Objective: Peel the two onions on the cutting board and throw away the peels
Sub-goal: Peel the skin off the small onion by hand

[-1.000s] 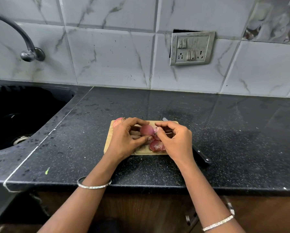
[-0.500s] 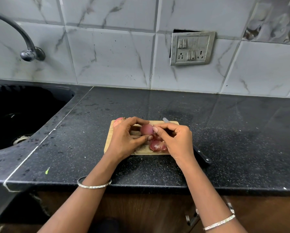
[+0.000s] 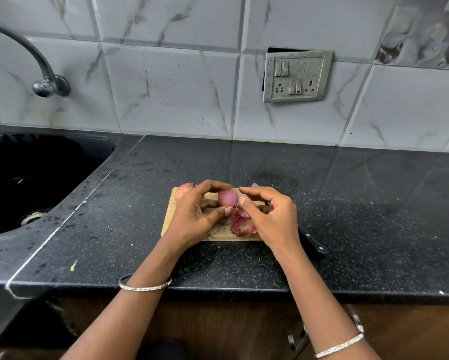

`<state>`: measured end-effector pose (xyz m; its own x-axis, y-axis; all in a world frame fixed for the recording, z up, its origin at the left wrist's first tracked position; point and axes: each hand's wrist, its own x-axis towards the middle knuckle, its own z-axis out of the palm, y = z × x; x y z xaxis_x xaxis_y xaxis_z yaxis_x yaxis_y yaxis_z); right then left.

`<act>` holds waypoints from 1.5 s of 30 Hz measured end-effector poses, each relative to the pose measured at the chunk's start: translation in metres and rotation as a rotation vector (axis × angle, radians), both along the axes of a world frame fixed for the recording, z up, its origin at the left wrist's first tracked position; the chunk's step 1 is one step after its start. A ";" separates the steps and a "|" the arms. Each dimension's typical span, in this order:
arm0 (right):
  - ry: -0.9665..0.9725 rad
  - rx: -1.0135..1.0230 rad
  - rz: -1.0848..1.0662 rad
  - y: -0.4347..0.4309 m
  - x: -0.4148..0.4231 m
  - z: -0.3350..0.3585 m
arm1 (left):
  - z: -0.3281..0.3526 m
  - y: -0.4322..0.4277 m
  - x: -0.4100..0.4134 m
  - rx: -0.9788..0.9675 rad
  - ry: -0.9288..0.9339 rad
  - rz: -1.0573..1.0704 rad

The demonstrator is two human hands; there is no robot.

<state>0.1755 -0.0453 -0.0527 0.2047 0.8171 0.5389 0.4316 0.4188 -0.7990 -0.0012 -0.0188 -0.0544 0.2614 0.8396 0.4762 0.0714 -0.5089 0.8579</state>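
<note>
Left grip (image 3: 192, 216) clamping on peeled onion (image 3: 228, 198) over cutting board (image 3: 171, 227). Right grip (image 3: 272, 219) curling, thumb touching onion side; pinching skin or not, cannot tell. Onion seeming light, firm, slippery: taking by ends. Peels (image 3: 241, 223) lying beneath, looking thin and brittle.

Nothing legible anywhere — the switch plate (image 3: 297, 76) on the wall (image 3: 171, 87), well beyond the right hand (image 3: 272, 216), bears no marking that can be read.
</note>
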 end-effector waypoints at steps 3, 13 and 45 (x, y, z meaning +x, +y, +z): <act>-0.025 0.012 0.068 -0.005 -0.003 0.004 | -0.001 0.001 -0.001 -0.003 0.013 -0.005; -0.093 0.046 0.027 0.000 -0.002 -0.002 | -0.001 0.000 0.000 0.097 0.091 0.039; -0.070 0.024 0.056 0.001 0.000 -0.002 | 0.003 -0.002 -0.003 0.168 0.169 0.083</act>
<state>0.1756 -0.0442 -0.0551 0.1201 0.8128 0.5700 0.4613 0.4627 -0.7570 -0.0042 -0.0209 -0.0516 0.2827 0.7745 0.5658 0.2546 -0.6293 0.7343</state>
